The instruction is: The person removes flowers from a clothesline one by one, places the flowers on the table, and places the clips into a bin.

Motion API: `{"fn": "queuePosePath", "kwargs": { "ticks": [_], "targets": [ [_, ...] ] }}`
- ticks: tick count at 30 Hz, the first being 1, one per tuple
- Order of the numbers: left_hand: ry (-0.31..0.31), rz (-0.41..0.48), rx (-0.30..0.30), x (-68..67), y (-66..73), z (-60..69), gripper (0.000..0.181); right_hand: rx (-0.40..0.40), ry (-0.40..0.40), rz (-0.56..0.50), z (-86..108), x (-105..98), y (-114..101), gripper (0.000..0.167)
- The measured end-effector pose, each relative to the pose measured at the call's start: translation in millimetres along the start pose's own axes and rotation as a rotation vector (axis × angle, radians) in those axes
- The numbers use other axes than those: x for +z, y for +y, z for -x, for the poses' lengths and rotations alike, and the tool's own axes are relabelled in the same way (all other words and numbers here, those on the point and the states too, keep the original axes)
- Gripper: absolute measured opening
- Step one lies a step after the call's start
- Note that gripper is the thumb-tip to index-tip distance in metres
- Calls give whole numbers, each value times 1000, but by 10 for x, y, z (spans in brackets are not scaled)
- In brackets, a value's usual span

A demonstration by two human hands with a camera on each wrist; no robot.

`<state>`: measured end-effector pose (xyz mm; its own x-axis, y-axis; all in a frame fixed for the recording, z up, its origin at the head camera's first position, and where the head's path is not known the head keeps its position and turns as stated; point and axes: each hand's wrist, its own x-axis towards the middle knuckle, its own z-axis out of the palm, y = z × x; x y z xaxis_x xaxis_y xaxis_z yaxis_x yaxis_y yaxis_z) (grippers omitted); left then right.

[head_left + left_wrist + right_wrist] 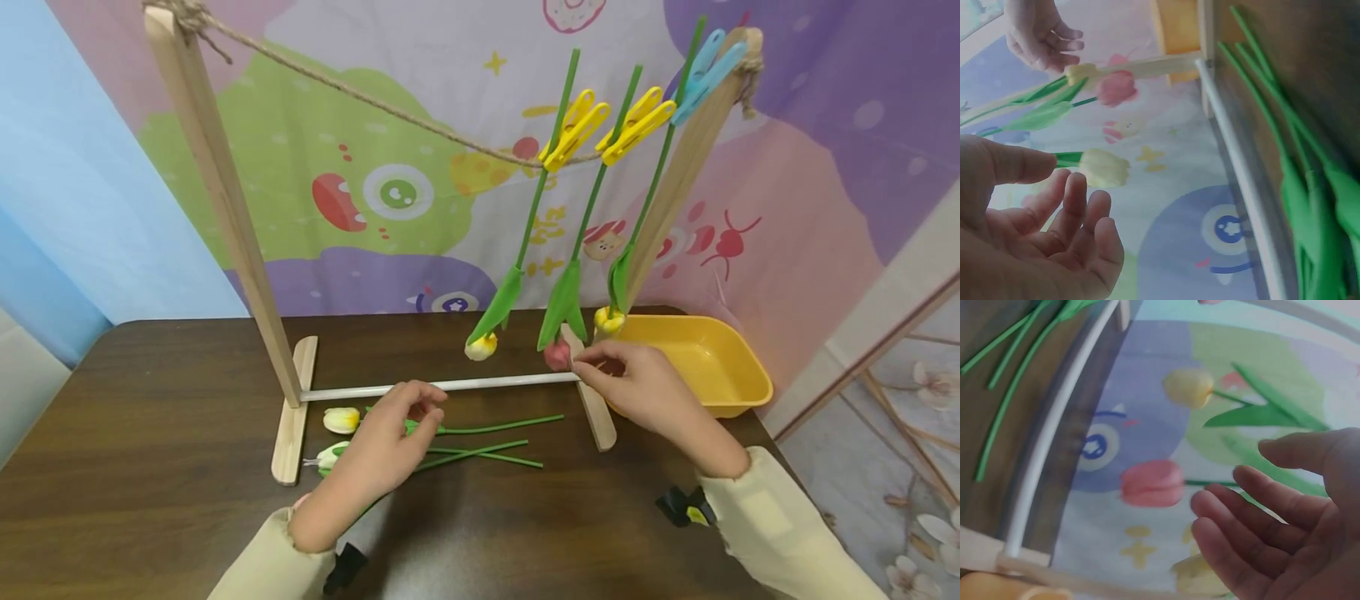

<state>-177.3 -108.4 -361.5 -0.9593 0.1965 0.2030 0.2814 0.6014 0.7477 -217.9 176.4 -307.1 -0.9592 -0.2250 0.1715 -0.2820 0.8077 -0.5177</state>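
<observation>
My left hand (393, 437) hovers, loosely curled and holding nothing, above several artificial tulips lying on the table, among them a white-yellow tulip (342, 420). My right hand (633, 383) is beside the hanging pink tulip (557, 355); in the right wrist view its loosely bent fingers (1250, 540) grip nothing. Heads down, three tulips hang from a rope (360, 98): a pale yellow tulip (481, 346), the pink one and another yellow tulip (609, 320). Two yellow clothespins (576, 133) and a blue clothespin (705, 77) hold their stems.
The rope runs between two wooden posts (225, 208), joined low down by a white rod (510, 382). At the right, behind my right hand, stands a yellow basin (705, 354). A cartoon-printed cloth (420, 75) covers the wall behind the brown table (135, 442).
</observation>
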Motion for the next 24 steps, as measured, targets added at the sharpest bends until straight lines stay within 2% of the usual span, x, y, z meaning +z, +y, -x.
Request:
{"fn": "queuePosePath", "kwargs": {
  "ticks": [8,16,20,24],
  "targets": [
    [65,88,26,-117,170,-78,15,6,97,-107,-52,-116,-244,25],
    [126,147,88,-193,398,-241,17,-100,258,-199,-153,-248,-417,25],
    [145,188,123,-206,513,-341,18,-108,284,-260,-204,-318,-503,26],
    [160,223,149,-219,608,-426,18,-100,273,-316,-229,-375,-580,28]
  ]
}}
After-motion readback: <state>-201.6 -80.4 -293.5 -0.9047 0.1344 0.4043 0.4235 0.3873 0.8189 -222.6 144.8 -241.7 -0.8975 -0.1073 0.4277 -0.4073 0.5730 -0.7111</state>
